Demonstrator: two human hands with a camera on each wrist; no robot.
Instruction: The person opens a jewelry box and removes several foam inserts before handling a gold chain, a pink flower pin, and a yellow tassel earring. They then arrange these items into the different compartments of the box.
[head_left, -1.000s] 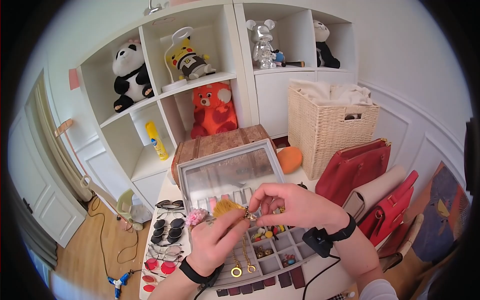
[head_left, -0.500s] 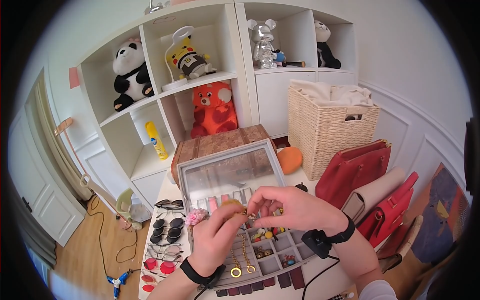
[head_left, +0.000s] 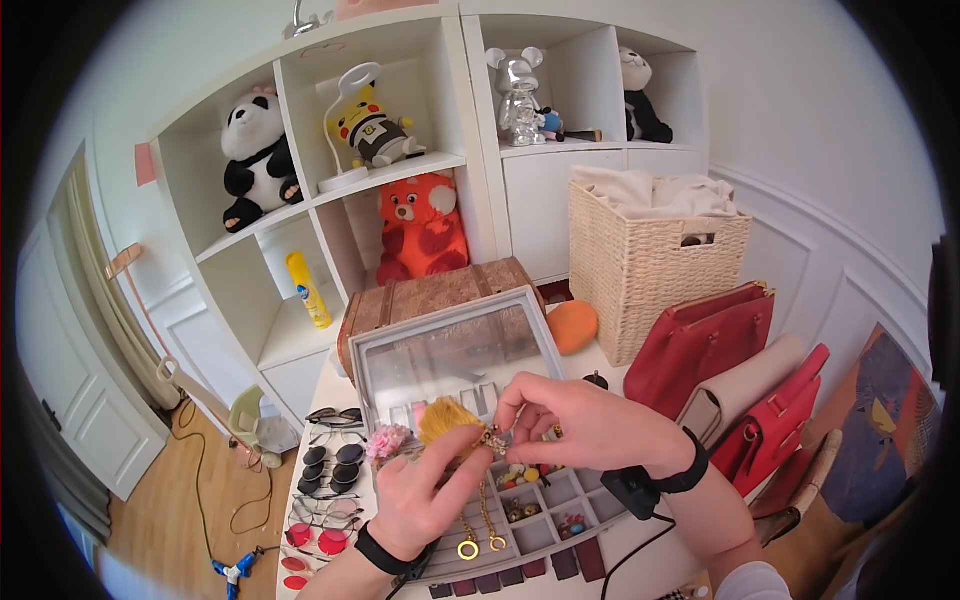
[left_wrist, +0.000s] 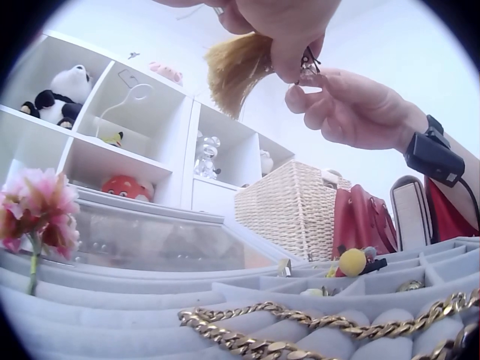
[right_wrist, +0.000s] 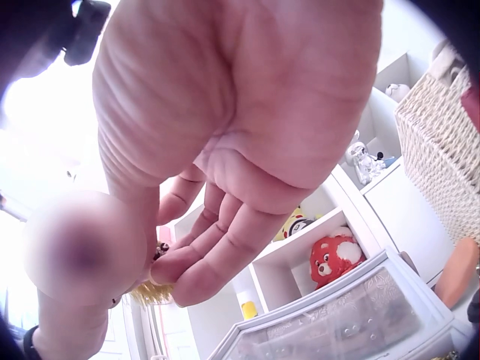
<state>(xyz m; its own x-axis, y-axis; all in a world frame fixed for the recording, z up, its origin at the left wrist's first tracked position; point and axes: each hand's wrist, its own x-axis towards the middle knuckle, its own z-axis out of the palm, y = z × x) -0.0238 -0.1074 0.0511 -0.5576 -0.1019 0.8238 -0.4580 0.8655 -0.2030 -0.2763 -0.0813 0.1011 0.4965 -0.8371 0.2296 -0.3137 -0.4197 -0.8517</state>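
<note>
Above the jewellery box, my left hand (head_left: 425, 497) pinches a golden-yellow tassel ornament (head_left: 446, 418) by its top. A small, sparkly, dark-and-clear piece (left_wrist: 308, 69) sits at the tassel's head. Thumb and fingers of my right hand (head_left: 598, 425) pinch at this piece from the other side. In the left wrist view the tassel's fringe (left_wrist: 236, 69) fans down and left from the left hand. My right palm fills much of the right wrist view and hides most of the ornament. Below lie gold chain necklaces (left_wrist: 262, 346) on the box's padded grey rows.
The box's glass lid (head_left: 450, 350) stands raised, with a brown trunk (head_left: 430, 298) behind. Pink flowers (head_left: 386, 441) are at the box's left corner, beside sunglasses (head_left: 330, 470). Compartments hold beads (head_left: 523, 474). Red handbags (head_left: 705, 335) and a wicker basket (head_left: 650, 270) stand right.
The yellow fringe, mostly hidden behind my left hand half a second ago, stands up in view again. Both hands keep their hold near the box. The head view has shifted slightly.
</note>
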